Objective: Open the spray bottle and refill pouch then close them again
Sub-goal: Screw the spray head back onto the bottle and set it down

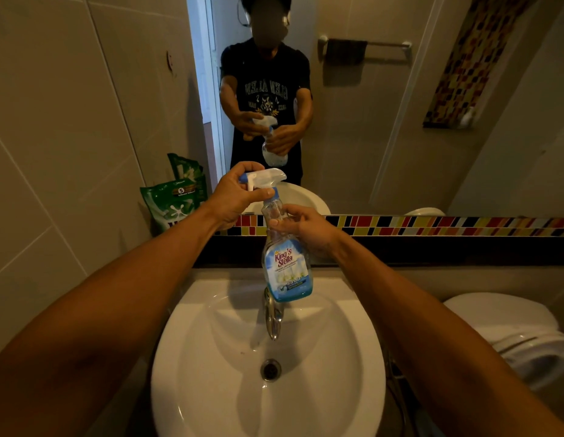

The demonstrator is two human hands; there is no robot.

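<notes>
A clear spray bottle (286, 269) with a blue label is held upright above the sink, a little blue liquid at its bottom. My right hand (302, 225) grips its neck from the right. My left hand (236, 197) is wrapped around the white and blue spray head (264, 178) on top, thumb against the blue collar. The green refill pouch (173, 205) stands on the counter's left corner against the wall, apart from both hands, its top hard to make out.
A white sink (186, 342) with a chrome tap (272, 316) lies under the bottle. The mirror (384, 105) ahead reflects a person holding the bottle. A coloured tile strip (432, 225) runs below it. A white toilet (520, 339) is at the right.
</notes>
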